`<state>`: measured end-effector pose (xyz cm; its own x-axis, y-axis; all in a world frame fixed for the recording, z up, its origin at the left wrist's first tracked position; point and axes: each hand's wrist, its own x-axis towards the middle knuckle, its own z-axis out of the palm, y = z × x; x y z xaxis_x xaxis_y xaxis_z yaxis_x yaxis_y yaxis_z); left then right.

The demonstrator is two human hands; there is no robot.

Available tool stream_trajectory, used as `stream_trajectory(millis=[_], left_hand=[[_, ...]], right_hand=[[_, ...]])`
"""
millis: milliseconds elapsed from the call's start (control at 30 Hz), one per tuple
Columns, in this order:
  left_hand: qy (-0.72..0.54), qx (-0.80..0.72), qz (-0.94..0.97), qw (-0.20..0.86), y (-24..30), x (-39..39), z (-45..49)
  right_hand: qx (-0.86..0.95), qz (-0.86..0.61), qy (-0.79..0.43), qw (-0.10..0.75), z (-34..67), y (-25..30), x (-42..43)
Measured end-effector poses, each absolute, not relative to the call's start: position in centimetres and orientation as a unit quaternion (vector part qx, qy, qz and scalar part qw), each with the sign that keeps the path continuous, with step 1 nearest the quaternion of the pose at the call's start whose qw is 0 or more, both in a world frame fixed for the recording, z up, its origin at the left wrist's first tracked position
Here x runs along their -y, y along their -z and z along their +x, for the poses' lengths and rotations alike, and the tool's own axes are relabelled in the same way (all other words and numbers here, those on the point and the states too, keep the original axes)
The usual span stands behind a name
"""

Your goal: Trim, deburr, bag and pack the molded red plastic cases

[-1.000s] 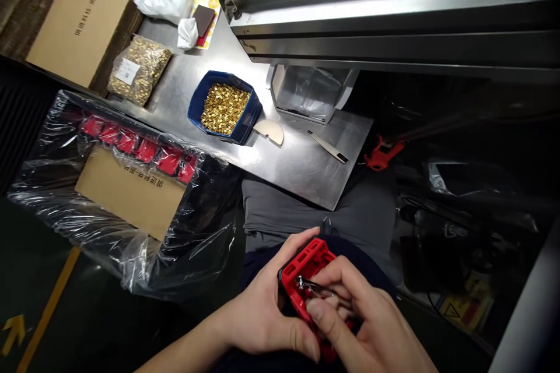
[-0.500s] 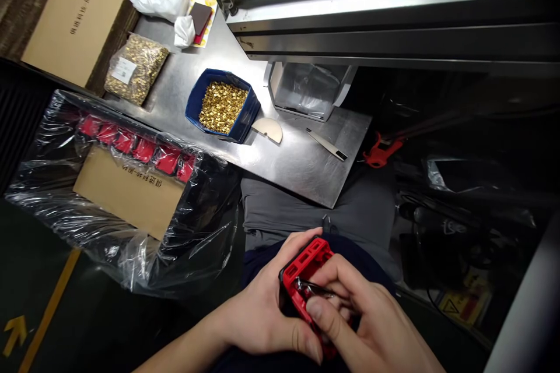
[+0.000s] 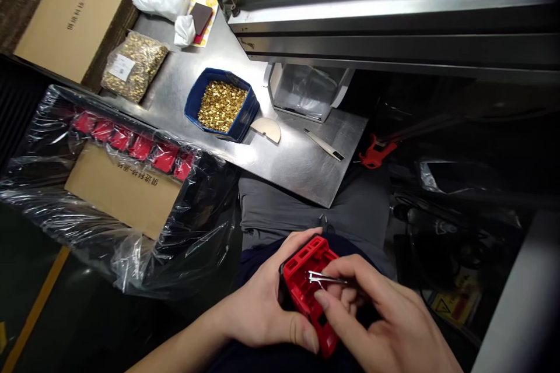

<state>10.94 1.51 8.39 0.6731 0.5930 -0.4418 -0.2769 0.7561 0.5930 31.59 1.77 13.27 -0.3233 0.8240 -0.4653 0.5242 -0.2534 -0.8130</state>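
My left hand (image 3: 262, 309) is wrapped round a red plastic housing (image 3: 308, 285) with open square cells, held over my lap. My right hand (image 3: 376, 320) pinches a pair of metal tweezers (image 3: 326, 279) whose tips rest on the top face of the housing. On the steel table (image 3: 297, 163) beyond my knees stands a blue bin of small brass parts (image 3: 221, 106).
A plastic-lined box (image 3: 118, 186) at the left holds a row of red housings and a cardboard sheet. On the table lie a sealed bag of brass parts (image 3: 133, 67), a clear container (image 3: 308, 92), a half-round piece (image 3: 266, 128) and a metal blade (image 3: 326, 145). A red clamp (image 3: 374, 153) sits right of the table.
The tweezers' tips have lifted from a cell of the red housing and moved slightly up and right across it. My left hand keeps its hold.
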Motion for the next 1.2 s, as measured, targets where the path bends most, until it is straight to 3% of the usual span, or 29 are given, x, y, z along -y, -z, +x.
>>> stream_trajectory(millis=[133, 1000, 1200], left_hand=[[-0.266, -0.316, 0.252, 0.875, -8.6, -1.6, 11.1], [-0.225, -0.345, 0.402, 0.818, -8.7, -3.1, 11.4], [-0.240, -0.296, 0.256, 0.888, -8.2, -2.9, 11.9]], right_hand=[[0.668, -0.536, -0.473, 0.210, 31.2, -13.0, -1.7], [0.705, -0.490, -0.451, 0.245, 31.6, -13.0, -2.0], [0.554, -0.555, -0.592, 0.186, 32.8, -13.4, -3.5]])
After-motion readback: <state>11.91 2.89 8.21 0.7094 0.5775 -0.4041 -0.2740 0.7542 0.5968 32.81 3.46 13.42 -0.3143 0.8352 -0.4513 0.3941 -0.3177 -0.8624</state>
